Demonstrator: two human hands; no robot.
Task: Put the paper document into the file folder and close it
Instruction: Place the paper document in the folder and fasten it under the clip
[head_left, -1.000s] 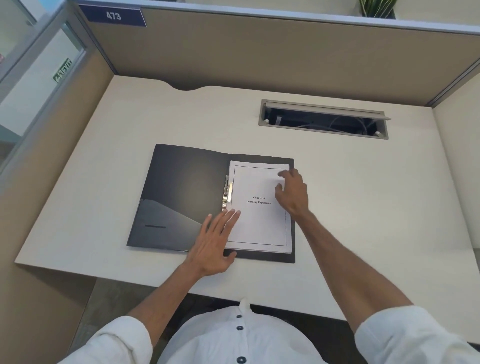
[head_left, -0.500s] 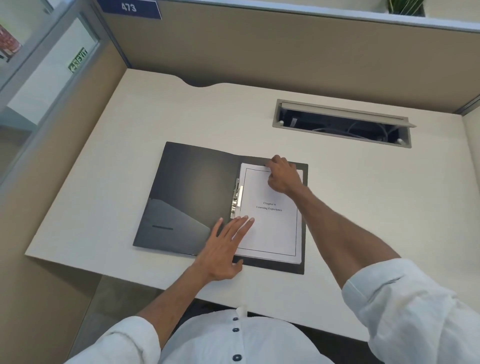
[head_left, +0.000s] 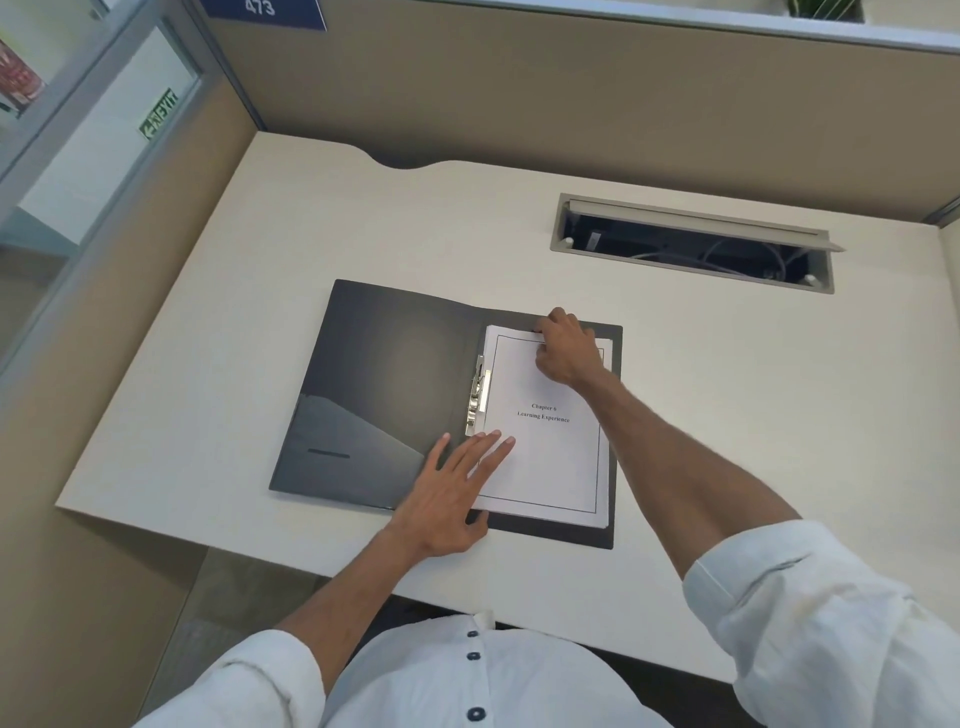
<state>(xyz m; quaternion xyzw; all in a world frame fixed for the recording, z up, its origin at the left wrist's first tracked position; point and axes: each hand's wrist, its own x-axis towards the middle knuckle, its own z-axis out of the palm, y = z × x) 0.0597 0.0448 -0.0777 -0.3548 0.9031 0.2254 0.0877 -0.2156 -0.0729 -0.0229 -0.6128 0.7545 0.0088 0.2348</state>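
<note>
paper document lies on right half of open file folder beside clip, left hand flat, fingers spread on its near-left edge, right hand curled at far edge, grip unclear; seating step, next likely clip, then close cover.

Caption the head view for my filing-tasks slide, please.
Both hands, left hand and right hand, square the paper document inside the open file folder.

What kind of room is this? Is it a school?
Probably an office cubicle, not a school: tan partition walls surround the desk, a number sign reads 473, and a cable hatch is set in the desktop.
</note>
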